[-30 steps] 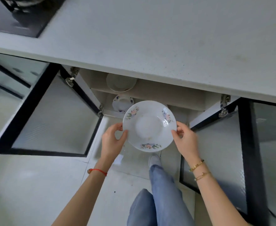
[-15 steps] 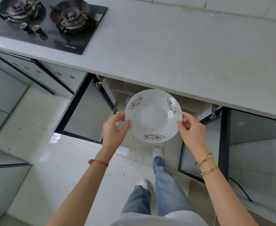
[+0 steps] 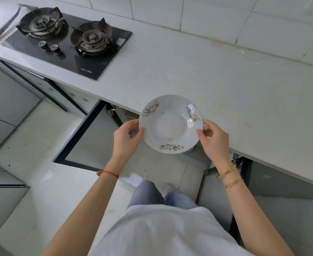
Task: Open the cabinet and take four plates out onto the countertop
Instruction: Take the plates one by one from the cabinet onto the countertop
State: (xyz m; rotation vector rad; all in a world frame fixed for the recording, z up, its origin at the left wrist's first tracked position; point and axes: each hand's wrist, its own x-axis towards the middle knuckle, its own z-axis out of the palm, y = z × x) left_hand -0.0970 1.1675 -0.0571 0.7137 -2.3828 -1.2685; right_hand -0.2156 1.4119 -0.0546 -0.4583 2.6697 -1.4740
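I hold a white plate with flower prints (image 3: 171, 124) level in the air, its far half over the front edge of the pale countertop (image 3: 216, 84). My left hand (image 3: 127, 138) grips its left rim and my right hand (image 3: 213, 140) grips its right rim. Below the counter the cabinet stands with both doors swung out: the left door (image 3: 89, 139) and the right door (image 3: 224, 191). The plate and the counter edge hide the cabinet's inside.
A black two-burner gas hob (image 3: 67, 41) is set into the counter at the far left. White wall tiles (image 3: 226, 17) run behind the counter. Closed grey cabinet fronts (image 3: 7, 100) lie to the left, above a light tiled floor (image 3: 41, 182).
Both hands have lifted the plate up from in front of the open cabinet to counter height. My view has risen, so the cabinet shelves and the dishes on them are now out of sight.
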